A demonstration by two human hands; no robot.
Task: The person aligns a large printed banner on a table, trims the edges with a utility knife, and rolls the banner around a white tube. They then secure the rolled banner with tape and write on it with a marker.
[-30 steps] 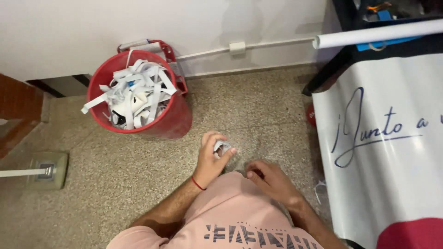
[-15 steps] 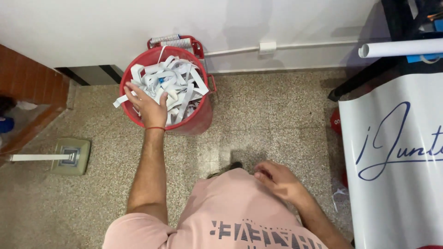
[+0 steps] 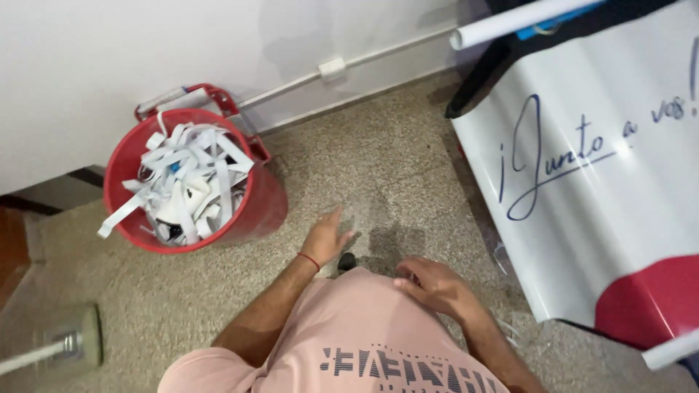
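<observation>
Head view, the only one I have. My left hand point(image 3: 325, 238) hangs over the speckled stone floor point(image 3: 182, 313), fingers loosely spread, released, grasping nothing. My right hand point(image 3: 435, 285) rests flat against the front of the pink printed shirt point(image 3: 349, 327), fingers slack; what lies under its palm is hidden, so I cannot tell if it grips anything.

The round red plastic bucket point(image 3: 266, 207), heaped with white paper strips point(image 3: 186, 182), stands at ten o'clock from the left hand, near it but not touching. Its mouth faces up, tilted slightly toward me. The left hand is plainly the nearer of the two; the right sits well apart at four o'clock from the bucket.

A small dark object point(image 3: 347, 260) shows just beside the left wrist, too small to identify.

At two o'clock a white glossy banner with blue handwriting and a red corner point(image 3: 604, 189) leans from a dark stand. A white conduit with a junction box point(image 3: 331, 69) runs along the wall base.
</observation>
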